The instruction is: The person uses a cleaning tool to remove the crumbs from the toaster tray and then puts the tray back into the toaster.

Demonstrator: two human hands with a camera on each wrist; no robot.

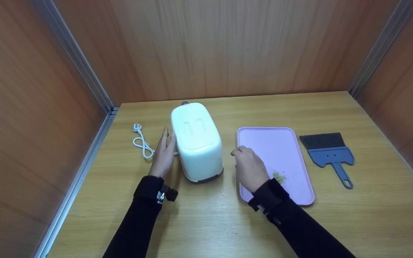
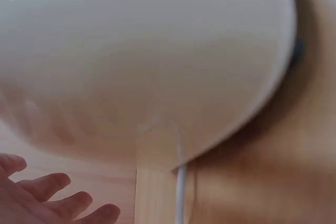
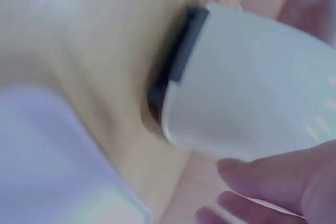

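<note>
A white toaster [image 1: 196, 143] with a rounded, covered top and a dark base stands upright on the table. At its left side is my left hand [image 1: 163, 154], fingers straight and spread, fingertips close by the wall; the left wrist view shows those fingers [image 2: 47, 184] holding nothing. My right hand [image 1: 248, 166] hovers over the left edge of a purple tray [image 1: 267, 139], to the right of the toaster. Its fingers are loosely bent with nothing in them, and in the right wrist view the thumb [image 3: 252, 177] is close to the toaster's white side.
Yellowish crumbs [image 1: 279, 177] lie on the tray near my right wrist. A blue hand brush [image 1: 330, 156] with dark bristles lies right of the tray. The toaster's white cord and plug [image 1: 138, 129] are on the left. Wooden panels [image 1: 206, 50] enclose the table's back and sides.
</note>
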